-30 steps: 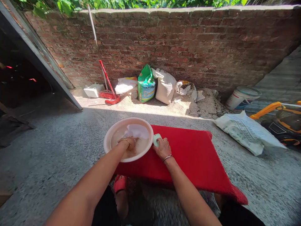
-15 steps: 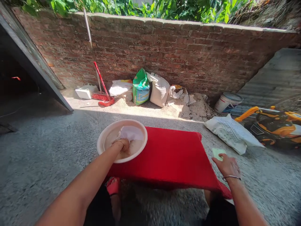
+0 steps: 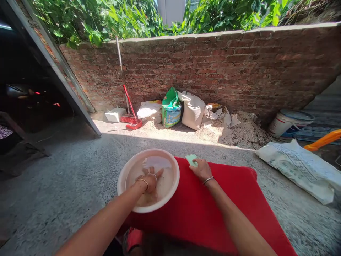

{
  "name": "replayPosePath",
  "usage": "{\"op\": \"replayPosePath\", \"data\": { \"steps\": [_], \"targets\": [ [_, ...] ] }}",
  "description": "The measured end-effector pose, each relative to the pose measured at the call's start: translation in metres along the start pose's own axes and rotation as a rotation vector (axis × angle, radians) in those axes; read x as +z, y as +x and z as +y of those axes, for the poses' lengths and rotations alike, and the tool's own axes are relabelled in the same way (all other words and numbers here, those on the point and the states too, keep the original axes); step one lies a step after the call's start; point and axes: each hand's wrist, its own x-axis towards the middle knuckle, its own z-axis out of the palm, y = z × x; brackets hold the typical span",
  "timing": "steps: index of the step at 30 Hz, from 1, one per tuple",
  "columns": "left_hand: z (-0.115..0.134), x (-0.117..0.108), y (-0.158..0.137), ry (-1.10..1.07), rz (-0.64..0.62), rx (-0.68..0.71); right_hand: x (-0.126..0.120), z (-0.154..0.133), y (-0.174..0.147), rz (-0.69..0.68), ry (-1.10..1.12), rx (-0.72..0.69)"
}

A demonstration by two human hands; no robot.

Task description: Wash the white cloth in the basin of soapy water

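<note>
Head view: person at a red-covered bench (image 3: 242, 190), both bare hands out front.
Basin: pink basin (image 3: 177, 177) on the bench's left end, cloudy water (image 3: 166, 183) inside.
Left hand: left hand (image 3: 150, 180) reaches into the basin, fingers spread, no grasp visible; bangle (image 3: 144, 181) on wrist.
Right hand: right hand (image 3: 201, 170) grasps a pale green slab (image 3: 190, 159), thumb on top; bangle (image 3: 208, 180) on this wrist too.
Slab: right of the basin, apart from it, by the bench's far edge; can't tell if it touches the cover.
Wall: brick wall (image 3: 226, 64) behind; along its foot a white box (image 3: 114, 115), red broom (image 3: 128, 118), green bag (image 3: 171, 110) and beige sack (image 3: 193, 112).
Right side: bucket (image 3: 286, 122) near the wall, white sack (image 3: 298, 169) flat on the ground, orange handle (image 3: 323, 139) beyond.
</note>
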Motion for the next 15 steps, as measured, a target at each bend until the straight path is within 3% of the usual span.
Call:
{"op": "replayPosePath", "data": {
  "steps": [4, 8, 11, 15],
  "targets": [
    [0.004, -0.005, -0.005, 0.171, -0.118, -0.039, 0.021, -0.052, 0.024, -0.080, -0.041, -0.117],
    [0.002, -0.005, -0.003, 0.218, -0.106, -0.051, 0.025, -0.058, 0.040, -0.157, -0.097, -0.177],
    [-0.004, 0.002, 0.004, 0.224, -0.077, -0.025, 0.013, -0.028, 0.045, -0.207, -0.140, -0.143],
    [-0.015, 0.015, 0.015, 0.190, -0.047, -0.005, -0.024, 0.053, 0.044, -0.195, -0.207, 0.022]
  ]
}}
